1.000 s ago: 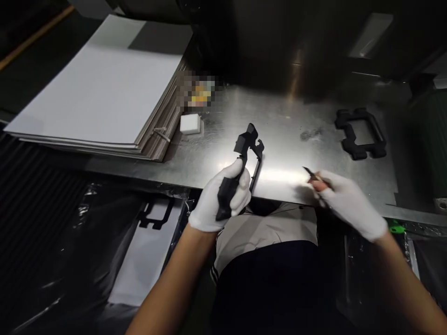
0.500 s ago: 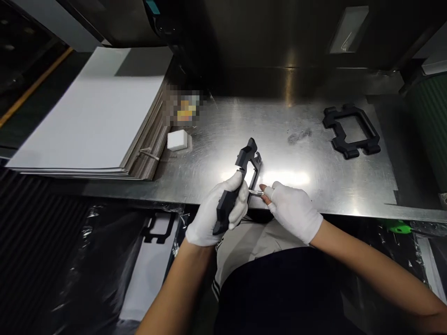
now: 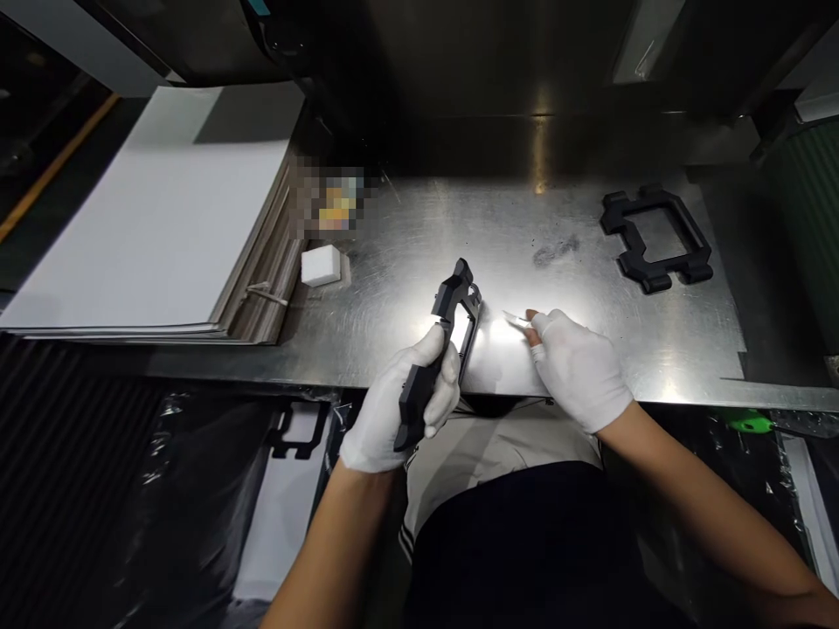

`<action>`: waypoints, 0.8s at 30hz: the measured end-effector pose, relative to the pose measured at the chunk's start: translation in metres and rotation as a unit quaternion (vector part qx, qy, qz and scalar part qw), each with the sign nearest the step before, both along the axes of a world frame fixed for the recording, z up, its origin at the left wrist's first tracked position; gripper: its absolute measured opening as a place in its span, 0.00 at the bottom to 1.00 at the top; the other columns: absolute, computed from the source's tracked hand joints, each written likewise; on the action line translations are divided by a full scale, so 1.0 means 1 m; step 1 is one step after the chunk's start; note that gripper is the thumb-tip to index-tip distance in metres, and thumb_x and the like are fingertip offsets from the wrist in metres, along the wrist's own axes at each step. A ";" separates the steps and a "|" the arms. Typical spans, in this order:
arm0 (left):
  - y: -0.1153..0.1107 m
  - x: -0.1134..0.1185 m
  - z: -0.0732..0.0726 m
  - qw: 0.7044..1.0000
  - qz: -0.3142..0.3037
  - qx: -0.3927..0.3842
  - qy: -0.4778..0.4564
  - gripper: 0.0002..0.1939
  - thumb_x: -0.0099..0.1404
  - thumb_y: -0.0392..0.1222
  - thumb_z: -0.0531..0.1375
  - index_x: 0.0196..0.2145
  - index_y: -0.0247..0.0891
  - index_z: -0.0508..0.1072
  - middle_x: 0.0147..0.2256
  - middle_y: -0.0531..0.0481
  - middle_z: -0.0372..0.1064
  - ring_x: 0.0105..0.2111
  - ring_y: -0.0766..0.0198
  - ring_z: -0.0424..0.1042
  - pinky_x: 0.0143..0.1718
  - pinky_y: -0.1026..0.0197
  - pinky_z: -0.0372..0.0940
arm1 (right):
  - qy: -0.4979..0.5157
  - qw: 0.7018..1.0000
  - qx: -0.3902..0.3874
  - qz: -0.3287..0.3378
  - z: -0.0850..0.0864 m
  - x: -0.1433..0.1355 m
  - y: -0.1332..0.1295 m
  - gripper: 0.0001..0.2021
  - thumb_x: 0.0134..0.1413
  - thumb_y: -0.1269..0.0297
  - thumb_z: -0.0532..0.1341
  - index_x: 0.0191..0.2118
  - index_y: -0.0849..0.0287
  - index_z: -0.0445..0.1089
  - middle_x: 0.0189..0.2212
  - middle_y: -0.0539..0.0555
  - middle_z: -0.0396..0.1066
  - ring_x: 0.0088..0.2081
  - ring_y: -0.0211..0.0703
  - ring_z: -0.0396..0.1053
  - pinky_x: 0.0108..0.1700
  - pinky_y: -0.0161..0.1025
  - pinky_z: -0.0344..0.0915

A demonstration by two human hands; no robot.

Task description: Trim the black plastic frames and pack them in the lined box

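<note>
My gloved left hand (image 3: 399,402) is wrapped round a black frame part (image 3: 451,297), which is tilted on edge over the front of the metal table (image 3: 406,227). To its right, my right hand (image 3: 580,367) pinches a small, thin metal tool (image 3: 516,320) between thumb and finger; bare fingertips poke out of that glove. The tool points left at the black part, with a gap between them. A second black frame (image 3: 633,240) lies flat at the right of the table.
A stack of white sheets (image 3: 150,210) takes up the table's left side. Beside it sits a white block (image 3: 321,265). Below the front edge are another black frame (image 3: 298,441) on a white surface and a green object (image 3: 751,422).
My right hand has moved right and slightly up with the tool, away from the black part. My left hand still holds that part, in nearly the same place.
</note>
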State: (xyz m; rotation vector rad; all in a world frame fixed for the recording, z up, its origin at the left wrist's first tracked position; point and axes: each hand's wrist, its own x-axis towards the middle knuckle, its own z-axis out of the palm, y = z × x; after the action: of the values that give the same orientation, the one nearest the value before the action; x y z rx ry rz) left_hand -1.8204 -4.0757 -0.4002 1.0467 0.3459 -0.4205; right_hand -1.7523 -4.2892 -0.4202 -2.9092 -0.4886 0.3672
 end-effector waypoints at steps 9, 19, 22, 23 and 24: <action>0.013 -0.043 -0.003 0.919 0.070 -0.339 -0.187 0.28 0.83 0.53 0.48 0.24 0.43 0.53 0.07 0.65 0.41 0.04 0.73 0.41 0.13 0.68 0.49 | 0.162 0.887 0.432 -0.008 0.003 -0.027 0.024 0.27 0.78 0.51 0.51 0.74 0.56 0.59 0.56 0.62 0.75 0.55 0.54 0.74 0.59 0.55 0.72; 0.021 -0.085 -0.025 0.891 0.173 -0.366 -0.205 0.31 0.81 0.56 0.49 0.20 0.46 0.46 0.05 0.66 0.36 0.01 0.71 0.35 0.06 0.64 0.39 | 0.350 0.730 0.587 -0.016 -0.024 -0.068 0.069 0.39 0.68 0.26 0.50 0.53 0.59 0.77 0.28 0.52 0.72 0.34 0.45 0.73 0.46 0.45 0.73; 0.029 -0.089 -0.023 0.868 0.190 -0.410 -0.205 0.30 0.83 0.54 0.46 0.22 0.45 0.48 0.07 0.65 0.38 0.03 0.73 0.36 0.08 0.66 0.41 | 0.287 0.771 0.561 -0.092 -0.026 -0.071 0.068 0.28 0.72 0.35 0.55 0.45 0.58 0.76 0.24 0.47 0.66 0.26 0.40 0.64 0.35 0.39 0.68; 0.031 -0.091 -0.022 0.866 0.205 -0.410 -0.201 0.30 0.84 0.54 0.44 0.22 0.44 0.50 0.07 0.65 0.38 0.04 0.73 0.36 0.10 0.67 0.43 | 0.262 0.786 0.548 -0.113 -0.026 -0.071 0.068 0.23 0.73 0.41 0.56 0.44 0.57 0.75 0.24 0.47 0.66 0.26 0.40 0.63 0.34 0.39 0.67; 0.034 -0.094 -0.019 0.868 0.218 -0.400 -0.196 0.30 0.84 0.55 0.43 0.22 0.43 0.53 0.08 0.65 0.38 0.05 0.73 0.37 0.11 0.67 0.45 | 0.223 0.806 0.533 -0.125 -0.025 -0.070 0.069 0.17 0.72 0.47 0.58 0.44 0.56 0.74 0.27 0.48 0.68 0.28 0.41 0.66 0.35 0.39 0.68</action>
State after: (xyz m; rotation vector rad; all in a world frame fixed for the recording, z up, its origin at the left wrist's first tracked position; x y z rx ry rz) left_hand -1.9149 -4.0416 -0.4193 0.1984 0.0146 0.0807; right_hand -1.8220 -4.2201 -0.4456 -1.6744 -0.1290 0.4999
